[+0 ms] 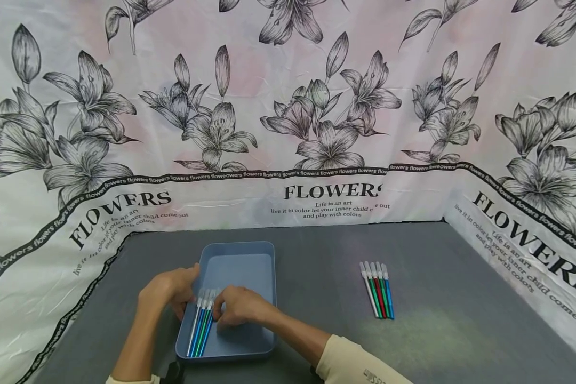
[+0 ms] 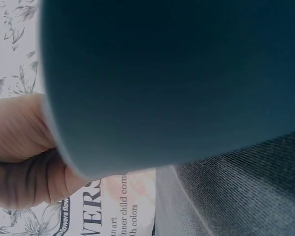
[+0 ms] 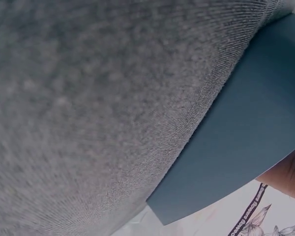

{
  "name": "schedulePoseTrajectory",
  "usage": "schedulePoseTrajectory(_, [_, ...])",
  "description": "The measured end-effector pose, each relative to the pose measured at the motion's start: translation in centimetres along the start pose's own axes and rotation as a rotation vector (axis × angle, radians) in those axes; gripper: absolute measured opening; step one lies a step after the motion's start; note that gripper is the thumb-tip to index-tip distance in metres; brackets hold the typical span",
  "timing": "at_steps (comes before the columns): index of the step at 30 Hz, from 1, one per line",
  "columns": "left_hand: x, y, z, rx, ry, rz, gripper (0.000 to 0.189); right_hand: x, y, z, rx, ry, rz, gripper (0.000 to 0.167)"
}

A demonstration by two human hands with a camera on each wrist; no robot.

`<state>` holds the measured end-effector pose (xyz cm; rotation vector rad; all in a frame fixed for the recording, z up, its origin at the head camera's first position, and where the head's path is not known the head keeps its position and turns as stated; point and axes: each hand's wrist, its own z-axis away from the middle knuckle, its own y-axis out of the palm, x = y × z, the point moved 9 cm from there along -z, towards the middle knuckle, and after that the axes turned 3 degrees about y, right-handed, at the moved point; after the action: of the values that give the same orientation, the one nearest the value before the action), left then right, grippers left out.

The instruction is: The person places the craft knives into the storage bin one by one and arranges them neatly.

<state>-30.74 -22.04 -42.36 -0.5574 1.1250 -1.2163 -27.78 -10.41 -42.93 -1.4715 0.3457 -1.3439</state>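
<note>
A blue-grey rectangular tray [image 1: 242, 272] lies on the dark table. Several slim felt-tip pens [image 1: 201, 325] with pale caps and silver, blue and green barrels lie side by side along its left wall. My left hand [image 1: 173, 288] grips the tray's left side. In the left wrist view its bent fingers [image 2: 19, 128] meet the tray wall [image 2: 152, 123]. Inside the tray, my right hand [image 1: 240, 306] has curled fingers close against the right side of the pens' capped ends. I cannot tell whether it pinches a pen; its fingertips are partly hidden.
To the right of the tray, another row of several felt-tip pens [image 1: 378, 290] lies on the dark table cloth [image 1: 317, 277], with silver, green, red and blue barrels. A white floral cloth [image 1: 317, 133] hangs behind the table and along both sides.
</note>
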Motion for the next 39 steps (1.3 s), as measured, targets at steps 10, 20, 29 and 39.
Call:
schedulePoseTrajectory(10, [-0.2, -0.1, 0.2, 0.022, 0.025, 0.001, 0.093, -0.1, 0.4, 0.0, 0.031, 0.005, 0.018, 0.011])
schedulePoseTrajectory(20, [-0.3, 0.0, 0.1, 0.016, 0.015, -0.030, 0.098, -0.6, -1.3, 1.8, 0.070, -0.052, -0.056, 0.007])
schedulePoseTrajectory(29, [-0.1, -0.2, 0.1, -0.007, -0.004, -0.043, 0.097, -2.3, -6.0, 4.4, -0.010, -0.055, -0.114, 0.010])
schedulePoseTrajectory(39, [-0.5, 0.0, 0.0, 0.015, 0.024, 0.015, 0.098, -5.7, -9.3, 6.8, -0.066, -0.054, -0.186, 0.013])
